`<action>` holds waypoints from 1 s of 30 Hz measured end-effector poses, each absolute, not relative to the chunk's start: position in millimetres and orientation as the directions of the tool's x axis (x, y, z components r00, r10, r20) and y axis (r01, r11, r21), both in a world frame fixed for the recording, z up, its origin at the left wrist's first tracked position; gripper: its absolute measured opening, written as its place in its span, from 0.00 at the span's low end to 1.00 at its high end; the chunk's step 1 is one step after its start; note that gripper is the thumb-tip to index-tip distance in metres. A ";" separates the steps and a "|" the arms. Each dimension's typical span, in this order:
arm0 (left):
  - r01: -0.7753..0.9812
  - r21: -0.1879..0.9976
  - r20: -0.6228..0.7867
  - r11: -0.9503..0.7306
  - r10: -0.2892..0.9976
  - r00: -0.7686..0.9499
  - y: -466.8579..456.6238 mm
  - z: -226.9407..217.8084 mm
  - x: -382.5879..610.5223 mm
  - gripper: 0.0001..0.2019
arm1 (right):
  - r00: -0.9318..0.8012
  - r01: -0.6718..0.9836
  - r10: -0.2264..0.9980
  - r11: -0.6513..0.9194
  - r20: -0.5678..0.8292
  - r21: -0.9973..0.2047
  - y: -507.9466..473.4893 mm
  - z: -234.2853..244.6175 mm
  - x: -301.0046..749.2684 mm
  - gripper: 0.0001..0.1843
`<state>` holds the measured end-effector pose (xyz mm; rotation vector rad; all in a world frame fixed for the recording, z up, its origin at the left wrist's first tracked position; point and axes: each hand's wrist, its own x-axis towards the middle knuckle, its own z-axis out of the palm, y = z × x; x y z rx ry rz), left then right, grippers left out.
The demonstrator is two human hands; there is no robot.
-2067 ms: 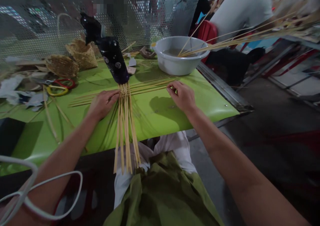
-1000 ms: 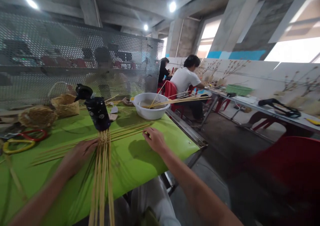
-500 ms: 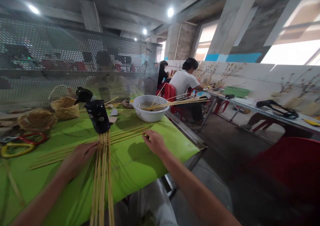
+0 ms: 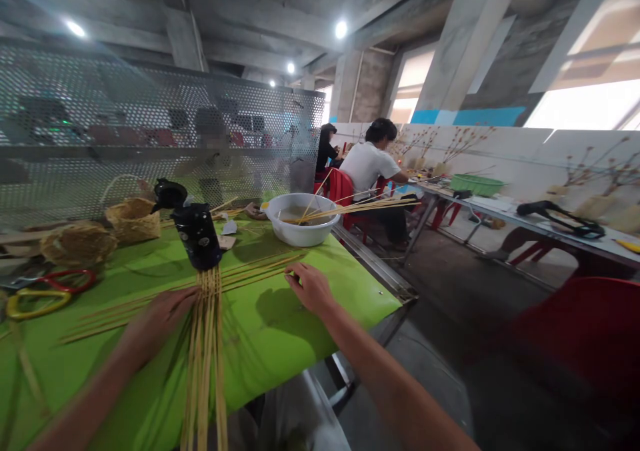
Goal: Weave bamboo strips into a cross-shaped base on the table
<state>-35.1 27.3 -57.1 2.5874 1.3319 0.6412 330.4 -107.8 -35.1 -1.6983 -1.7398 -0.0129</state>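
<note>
Long bamboo strips [image 4: 204, 358] run over the near edge of the green table, crossed by other strips [image 4: 250, 272] lying sideways. A black cup-like container [image 4: 197, 236] stands on the far part of the lengthwise strips. My left hand [image 4: 163, 314] lies flat left of the lengthwise strips, fingers stretched out and tips touching the strips by the crossing; its far side is blurred. To the right, my right hand [image 4: 311, 288] has its fingers curled in a pinch at the ends of the crosswise strips. The strip end between those fingers is partly hidden.
A white basin [image 4: 301, 230] of water with strips sticking out stands at the back right. Scissors [image 4: 43, 296], a woven basket [image 4: 133, 219] and a round woven piece [image 4: 79, 242] lie at left. A perforated metal screen [image 4: 240, 141] stands behind. Other people sit beyond.
The whole view has shifted down very slightly. Both hands stay in nearly the same place on the strips.
</note>
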 end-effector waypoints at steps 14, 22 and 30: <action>0.711 0.411 0.267 -0.570 0.821 0.504 27.8 -57.8 -34.8 0.32 | 0.093 0.890 0.882 0.134 0.461 -0.437 -109.9 -31.0 329.0 0.07; 0.715 0.405 0.264 -0.570 0.822 0.505 25.7 -53.1 -32.3 0.34 | 0.081 0.881 0.885 0.151 0.459 -0.447 -108.8 -33.5 329.2 0.08; 0.734 0.390 0.246 -0.556 0.831 0.499 21.7 -49.7 -30.7 0.35 | 0.051 0.875 0.878 0.190 0.475 -0.445 -111.6 -31.6 326.4 0.09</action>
